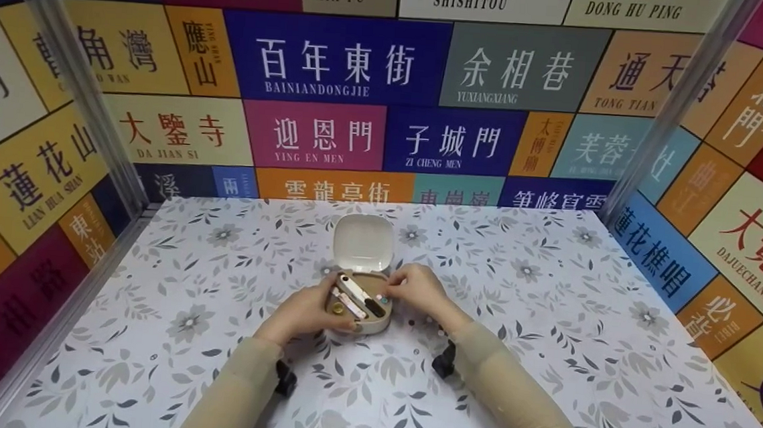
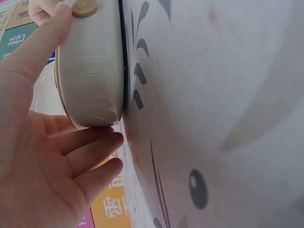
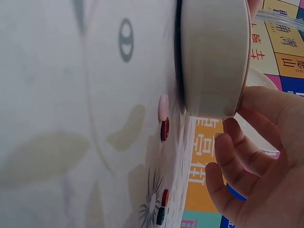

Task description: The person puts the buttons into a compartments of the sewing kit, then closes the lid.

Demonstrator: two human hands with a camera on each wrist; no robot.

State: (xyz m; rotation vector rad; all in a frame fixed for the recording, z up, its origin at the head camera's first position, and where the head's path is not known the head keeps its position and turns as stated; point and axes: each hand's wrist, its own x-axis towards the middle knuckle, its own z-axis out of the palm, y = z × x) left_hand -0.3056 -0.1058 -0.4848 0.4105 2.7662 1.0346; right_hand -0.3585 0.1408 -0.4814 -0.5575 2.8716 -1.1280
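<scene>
A cream rounded case (image 1: 373,326) stands on the table with its lid (image 1: 363,241) raised at the back. Inside lie a white tool with a black end (image 1: 357,294), a slimmer pale stick (image 1: 350,304) and a round gold piece (image 1: 338,309). Small coloured pieces (image 1: 382,299) lie by its right inner edge. My left hand (image 1: 308,307) grips the case from the left, thumb at the front beside a round tan catch (image 2: 84,7). My right hand (image 1: 420,288) is at the right rim, fingertips bent together; whether they pinch something is hidden.
Small buttons lie on the table right of the case: a pink one (image 3: 163,107), a dark red one (image 3: 165,129), an orange-red one (image 3: 165,197) and a dark green one (image 3: 161,215). A floral cloth (image 1: 210,363) covers the table. Panels with printed signs (image 1: 335,60) stand behind.
</scene>
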